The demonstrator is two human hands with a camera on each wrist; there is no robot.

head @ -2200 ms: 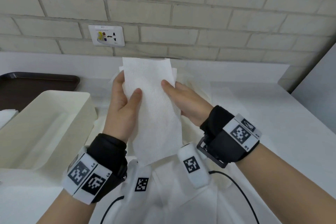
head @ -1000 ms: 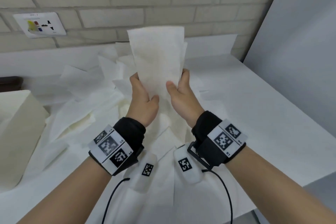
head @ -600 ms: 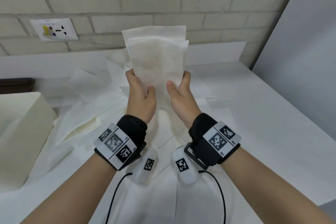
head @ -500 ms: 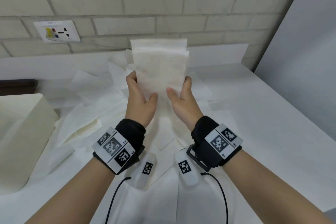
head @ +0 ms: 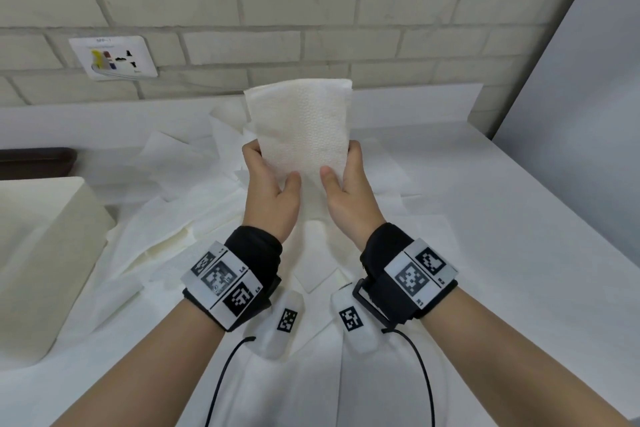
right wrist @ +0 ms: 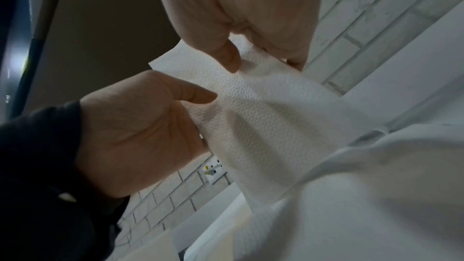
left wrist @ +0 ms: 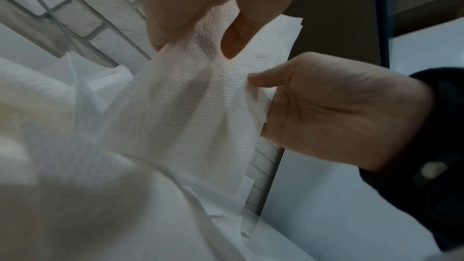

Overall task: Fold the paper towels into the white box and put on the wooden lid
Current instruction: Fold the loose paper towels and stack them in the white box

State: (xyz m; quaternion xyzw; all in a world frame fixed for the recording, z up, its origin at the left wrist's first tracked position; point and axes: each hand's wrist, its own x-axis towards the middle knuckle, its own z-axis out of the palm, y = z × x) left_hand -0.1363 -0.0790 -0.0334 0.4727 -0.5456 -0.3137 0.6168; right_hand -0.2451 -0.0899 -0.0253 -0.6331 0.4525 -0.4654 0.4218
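I hold a folded white paper towel (head: pixel 301 128) upright over the table, with both hands on its lower corners. My left hand (head: pixel 273 166) pinches the left edge, thumb in front. My right hand (head: pixel 341 163) pinches the right edge the same way. The left wrist view shows the towel (left wrist: pixel 200 96) stretched between my left thumb (left wrist: pixel 236 37) and my right hand (left wrist: pixel 339 110). The right wrist view shows the towel (right wrist: pixel 263 116) with my left hand (right wrist: pixel 140 126) beside it. The white box (head: pixel 45 253) stands open at the left. No wooden lid is in view.
Several loose unfolded paper towels (head: pixel 180 184) lie spread over the white table (head: pixel 502 253) under and behind my hands. A dark tray (head: pixel 34 159) sits at the far left by the brick wall. A grey panel (head: pixel 571 114) bounds the table on the right.
The long hanging towel has been folded over into a shorter, thicker rectangle. Both hands slid to its lower corners and sank slightly. My view turned right, away from the box.
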